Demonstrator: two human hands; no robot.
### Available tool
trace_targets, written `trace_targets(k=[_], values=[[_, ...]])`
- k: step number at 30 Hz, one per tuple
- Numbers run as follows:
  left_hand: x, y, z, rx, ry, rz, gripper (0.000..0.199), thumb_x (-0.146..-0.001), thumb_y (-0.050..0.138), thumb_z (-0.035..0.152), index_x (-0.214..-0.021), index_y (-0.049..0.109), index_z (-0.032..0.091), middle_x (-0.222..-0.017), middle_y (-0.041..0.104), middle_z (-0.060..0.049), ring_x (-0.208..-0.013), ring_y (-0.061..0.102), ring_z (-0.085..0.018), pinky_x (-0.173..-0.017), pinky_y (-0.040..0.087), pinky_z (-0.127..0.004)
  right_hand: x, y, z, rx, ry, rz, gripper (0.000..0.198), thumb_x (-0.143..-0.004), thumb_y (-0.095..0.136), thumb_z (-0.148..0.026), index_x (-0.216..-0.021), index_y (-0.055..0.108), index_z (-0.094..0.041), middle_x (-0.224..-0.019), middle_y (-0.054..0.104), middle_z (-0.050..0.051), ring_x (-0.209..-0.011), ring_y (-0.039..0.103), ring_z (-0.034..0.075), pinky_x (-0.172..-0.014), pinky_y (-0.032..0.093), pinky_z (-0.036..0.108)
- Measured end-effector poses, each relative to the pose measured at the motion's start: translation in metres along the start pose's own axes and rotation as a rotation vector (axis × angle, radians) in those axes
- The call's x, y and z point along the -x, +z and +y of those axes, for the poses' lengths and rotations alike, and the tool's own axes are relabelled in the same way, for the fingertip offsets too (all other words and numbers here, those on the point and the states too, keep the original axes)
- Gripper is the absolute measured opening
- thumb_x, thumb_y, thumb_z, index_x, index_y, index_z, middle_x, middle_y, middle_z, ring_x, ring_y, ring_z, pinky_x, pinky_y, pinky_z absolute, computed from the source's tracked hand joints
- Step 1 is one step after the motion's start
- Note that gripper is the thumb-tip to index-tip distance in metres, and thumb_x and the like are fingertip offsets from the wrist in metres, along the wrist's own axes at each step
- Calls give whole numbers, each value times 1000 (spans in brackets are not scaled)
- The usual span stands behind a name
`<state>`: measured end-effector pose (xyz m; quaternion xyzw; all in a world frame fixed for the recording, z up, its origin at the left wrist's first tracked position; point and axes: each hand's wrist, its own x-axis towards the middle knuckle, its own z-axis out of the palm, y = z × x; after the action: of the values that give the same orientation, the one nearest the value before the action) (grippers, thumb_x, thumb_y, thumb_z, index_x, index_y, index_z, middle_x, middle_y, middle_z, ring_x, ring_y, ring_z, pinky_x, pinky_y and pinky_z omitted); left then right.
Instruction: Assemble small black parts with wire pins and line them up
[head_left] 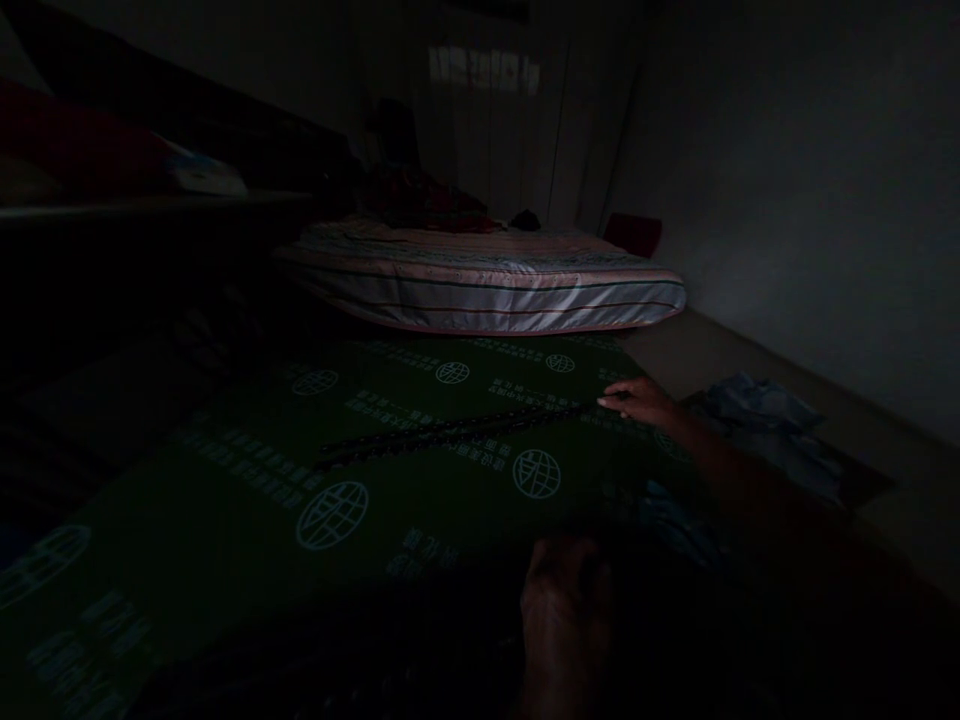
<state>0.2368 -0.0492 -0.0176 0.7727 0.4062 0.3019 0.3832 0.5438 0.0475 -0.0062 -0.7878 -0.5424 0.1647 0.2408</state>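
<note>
The room is very dark. Two long, narrow black strips (450,432) with small pale dots lie nearly side by side across a green sheet (247,540) printed with white globe marks and lettering. At their right end my right hand (637,400) is closed, fingertips pinched on a strip end. My left hand (564,590) is curled near the bottom middle, over a dark heap (360,670) with a few pale dots. Shadow hides its fingertips and whatever they may hold. What kind of thing the strips are, I cannot make out.
Behind the sheet's far edge is a mattress (495,295) in a striped cover. Crumpled cloth (772,410) lies on the floor at right, below a pale wall (810,200). A dark shelf (150,207) with objects on it runs along the left.
</note>
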Motion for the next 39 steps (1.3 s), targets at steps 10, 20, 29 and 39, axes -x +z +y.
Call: trace_targets(k=[10, 20, 29, 39], values=[[-3, 6, -7, 41, 56, 47, 18, -73, 54, 9, -80, 67, 19, -80, 66, -4, -81, 59, -20, -74, 47, -32, 161, 1, -75, -273, -5, 50, 35, -76, 53, -49, -63, 65, -19, -48, 55, -1, -42, 50, 10, -42, 38, 21], [2, 7, -7, 153, 230, 33, 26, -77, 49, 12, -95, 67, 16, -86, 69, -6, -84, 60, -19, -78, 48, -30, 249, 67, -117, -649, 136, 328, 25, -71, 58, -42, -55, 51, -23, -45, 50, -5, -33, 42, 8, -33, 33, 22], [6, 3, -2, 238, 285, -40, 25, -75, 47, 10, -73, 69, 20, -70, 67, -1, -68, 60, -14, -67, 47, -23, 251, 83, -117, -793, 177, 419, 31, -62, 64, -51, -54, 53, -23, -43, 51, -4, -31, 42, 9, -31, 33, 22], [7, 3, 1, 343, 285, -144, 21, -72, 51, 12, -57, 63, 19, -60, 64, 1, -65, 58, -14, -68, 44, -23, 250, 86, -111, -884, 254, 509, 32, -65, 63, -49, -52, 52, -23, -44, 52, -2, -33, 43, 10, -33, 34, 25]])
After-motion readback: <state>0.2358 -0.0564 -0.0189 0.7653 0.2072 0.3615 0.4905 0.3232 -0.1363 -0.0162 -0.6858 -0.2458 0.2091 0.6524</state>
